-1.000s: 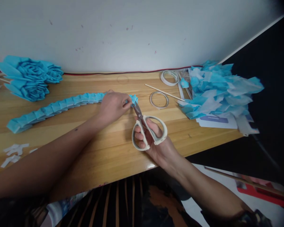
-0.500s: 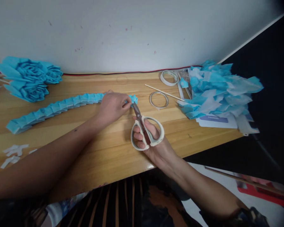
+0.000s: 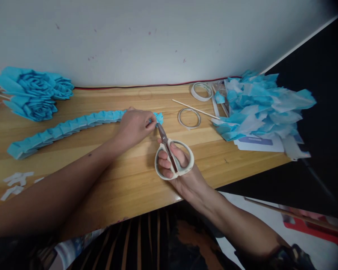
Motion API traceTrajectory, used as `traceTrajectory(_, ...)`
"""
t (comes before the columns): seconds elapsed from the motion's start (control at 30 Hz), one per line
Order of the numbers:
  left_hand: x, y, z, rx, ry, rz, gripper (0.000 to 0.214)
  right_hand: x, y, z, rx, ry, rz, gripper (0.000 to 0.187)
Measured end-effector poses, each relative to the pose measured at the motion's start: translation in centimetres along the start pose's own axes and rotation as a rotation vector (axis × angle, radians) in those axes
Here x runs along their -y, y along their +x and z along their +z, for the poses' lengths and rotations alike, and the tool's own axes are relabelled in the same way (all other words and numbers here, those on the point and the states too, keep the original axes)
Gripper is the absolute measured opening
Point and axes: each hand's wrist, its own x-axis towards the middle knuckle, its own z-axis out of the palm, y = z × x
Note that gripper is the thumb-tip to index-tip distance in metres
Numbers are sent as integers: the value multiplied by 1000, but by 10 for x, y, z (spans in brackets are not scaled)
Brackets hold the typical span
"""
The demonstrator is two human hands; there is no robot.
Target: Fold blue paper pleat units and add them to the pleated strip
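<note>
A long pleated strip of blue paper [image 3: 70,126] curves across the wooden table [image 3: 109,202]. Near its right end, my left hand [image 3: 136,125] pinches the strip, and the fingers hide part of it. My right hand [image 3: 180,165] has thumb and fingers through the white handles of a pair of scissors [image 3: 163,137]. The scissors' blades point away from me, and their tips are at the blue paper just beside my left fingertips. Whether the tips touch the paper I cannot tell.
Blue paper roses [image 3: 35,92] lie at the back left. White paper scraps [image 3: 18,180] are at the front left. A thin stick [image 3: 195,109], a thin tape ring [image 3: 189,118] and a wider tape roll [image 3: 202,92] lie right of centre, beside a heap of blue paper [image 3: 264,107].
The scissors' handles have come closer together, and the blades look more closed. My left hand and the blue strip stay in nearly the same place.
</note>
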Motion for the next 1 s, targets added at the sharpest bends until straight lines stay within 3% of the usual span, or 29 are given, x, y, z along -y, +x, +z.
traceTrajectory(0.47,-1,1,-2,30,-34,-72,16,3,0,-7,70,82,120,38)
traceTrajectory(1.0,2,2,6,-30,-15,-58,14,13,-5,-22,93,45,136,44)
